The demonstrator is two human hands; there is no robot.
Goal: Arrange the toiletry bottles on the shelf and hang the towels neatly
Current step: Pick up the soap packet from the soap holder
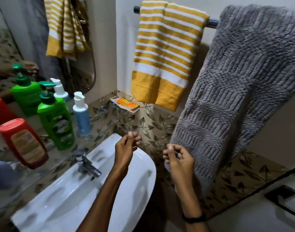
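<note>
A yellow-and-white striped towel (166, 52) hangs folded over the wall rail (212, 22). Beside it a thick grey towel (240, 81) hangs askew over the same rail, its lower corner reaching down to my right hand (178, 158). That hand is curled shut in front of the corner, and I see nothing between its fingers. My left hand (126, 146) hovers over the sink with its fingers closed and empty. On the glass shelf (106, 129) stand a red bottle (24, 143), a green pump bottle (57, 121) and a small blue pump bottle (81, 114).
An orange soap packet (125, 103) lies at the shelf's far corner. The mirror (43, 47) behind the shelf reflects the bottles and towels. Below are the white sink (68, 198) and its metal tap (88, 166). A black frame (282, 196) sits low on the right.
</note>
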